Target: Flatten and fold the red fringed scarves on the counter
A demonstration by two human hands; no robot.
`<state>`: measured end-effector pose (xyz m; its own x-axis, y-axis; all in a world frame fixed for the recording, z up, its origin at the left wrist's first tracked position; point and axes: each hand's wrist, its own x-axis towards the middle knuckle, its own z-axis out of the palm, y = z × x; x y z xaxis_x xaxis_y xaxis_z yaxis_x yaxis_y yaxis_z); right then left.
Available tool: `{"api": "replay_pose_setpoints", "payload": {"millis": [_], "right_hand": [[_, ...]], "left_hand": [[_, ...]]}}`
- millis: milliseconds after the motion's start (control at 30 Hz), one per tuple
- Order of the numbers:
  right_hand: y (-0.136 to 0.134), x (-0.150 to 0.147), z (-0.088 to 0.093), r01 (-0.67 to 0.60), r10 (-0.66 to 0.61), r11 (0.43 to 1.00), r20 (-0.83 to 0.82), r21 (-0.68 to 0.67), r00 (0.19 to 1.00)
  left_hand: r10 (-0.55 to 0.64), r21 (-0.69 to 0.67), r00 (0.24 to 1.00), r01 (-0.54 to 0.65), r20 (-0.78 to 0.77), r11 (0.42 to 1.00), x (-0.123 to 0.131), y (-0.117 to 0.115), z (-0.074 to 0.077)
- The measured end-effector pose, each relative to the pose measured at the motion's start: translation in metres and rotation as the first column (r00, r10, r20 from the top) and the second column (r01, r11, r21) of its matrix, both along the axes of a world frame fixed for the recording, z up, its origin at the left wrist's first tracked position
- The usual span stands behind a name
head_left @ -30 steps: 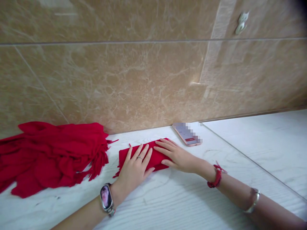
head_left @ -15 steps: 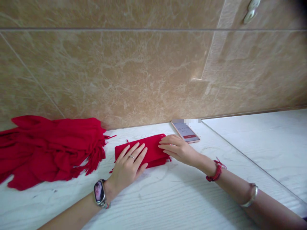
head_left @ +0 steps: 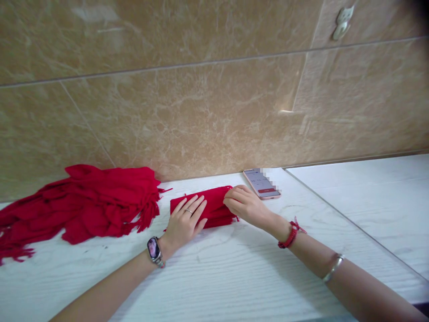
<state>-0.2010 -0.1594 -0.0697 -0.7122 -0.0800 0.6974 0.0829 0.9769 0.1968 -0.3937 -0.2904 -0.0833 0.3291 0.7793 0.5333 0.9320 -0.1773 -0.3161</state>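
The left hand [head_left: 183, 224] lies open, fingers spread, on a folded red cloth [head_left: 214, 202] near the tabletop's [head_left: 241, 273] far edge. The right hand [head_left: 248, 206] curls its fingers at the cloth's right end; whether they grip it, I cannot tell. Along the far edge lie a crumpled red cloth [head_left: 112, 201], left, and a phone [head_left: 262, 182], right.

Wearing a thin silver-coloured ring [head_left: 188, 210] on one finger of the left hand [head_left: 182, 227]. Sporting a watch [head_left: 154, 249] on the left wrist, displaying a pinkish picture on a dark, rounded-rectangular screen [head_left: 153, 248]. Fastening with a narrow silvery strap [head_left: 160, 261]. Showing a red braided bracelet [head_left: 288, 237] with loose cord ends [head_left: 297, 226] near the right hand [head_left: 247, 205]. Carrying a plain, smooth silver-coloured bangle [head_left: 334, 268] farther up that forearm [head_left: 311, 257]. Leaving both forearms bare.
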Motion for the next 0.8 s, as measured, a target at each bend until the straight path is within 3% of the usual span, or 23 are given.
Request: {"api": "replay_pose_setpoints", "payload": {"millis": [100,267,367,567,700,800], "right_hand": [[0.001,0.003,0.001,-0.028,0.03,0.999,-0.033,0.041,0.999],[0.001,0.007,0.005,-0.11,0.095,0.982,0.099,0.154,0.991],[0.0,0.007,0.005,-0.115,0.103,0.983,0.089,0.142,0.991],[-0.004,0.006,0.002,-0.101,0.105,0.994,-0.081,0.046,0.991],[-0.006,0.009,0.005,-0.118,0.124,0.985,-0.037,0.127,0.992],[-0.005,0.012,0.008,-0.144,0.139,0.972,0.038,0.188,0.99]], "left_hand": [[-0.048,0.067,0.999,0.049,-0.018,0.997,0.0,0.0,-0.001],[-0.074,0.093,0.997,0.075,-0.013,0.993,0.002,0.0,-0.001],[-0.104,0.081,0.995,0.104,-0.004,0.991,0.001,-0.001,0.0],[-0.229,0.143,0.968,0.213,0.107,0.967,-0.004,-0.005,0.004],[-0.276,0.223,0.95,0.24,0.146,0.945,-0.005,-0.004,0.004],[-0.31,0.239,0.946,0.281,0.091,0.929,-0.007,-0.003,0.003]]}}
